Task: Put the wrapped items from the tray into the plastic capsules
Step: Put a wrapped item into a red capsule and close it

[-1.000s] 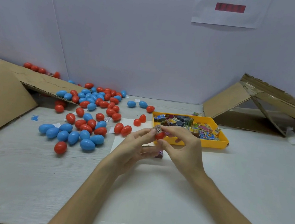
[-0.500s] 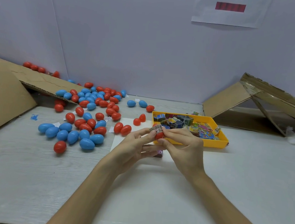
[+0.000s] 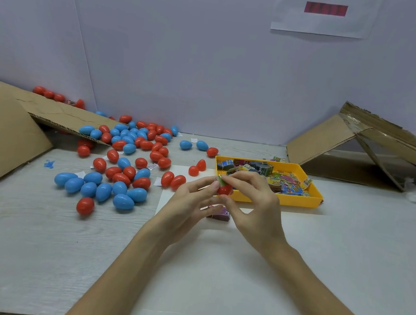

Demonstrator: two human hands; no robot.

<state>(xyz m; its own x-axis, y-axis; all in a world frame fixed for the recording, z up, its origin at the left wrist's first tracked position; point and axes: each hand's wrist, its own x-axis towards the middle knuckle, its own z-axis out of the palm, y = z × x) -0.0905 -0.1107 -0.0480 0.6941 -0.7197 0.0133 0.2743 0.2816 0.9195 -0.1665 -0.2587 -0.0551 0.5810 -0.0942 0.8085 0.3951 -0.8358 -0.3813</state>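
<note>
My left hand (image 3: 188, 207) and my right hand (image 3: 253, 209) meet just in front of the yellow tray (image 3: 298, 201). Between their fingertips is a red capsule half (image 3: 224, 189) with a small wrapped item (image 3: 221, 179) sticking out of its top. Both hands pinch this pair; which hand holds which part I cannot tell. A second wrapped item (image 3: 220, 214), pink and brown, lies on the white paper under my hands. The tray holds several colourful wrapped items (image 3: 284, 183). Two red capsule halves (image 3: 197, 168) stand left of the tray.
Several closed red and blue egg capsules (image 3: 122, 173) are scattered over the left part of the grey table (image 3: 346, 251). A cardboard box flap (image 3: 4, 134) lies at the left, and a collapsed cardboard box (image 3: 358, 148) at the back right.
My hands have lifted slightly with the capsule half, and the wrapped item has turned between my fingertips on top of it.
</note>
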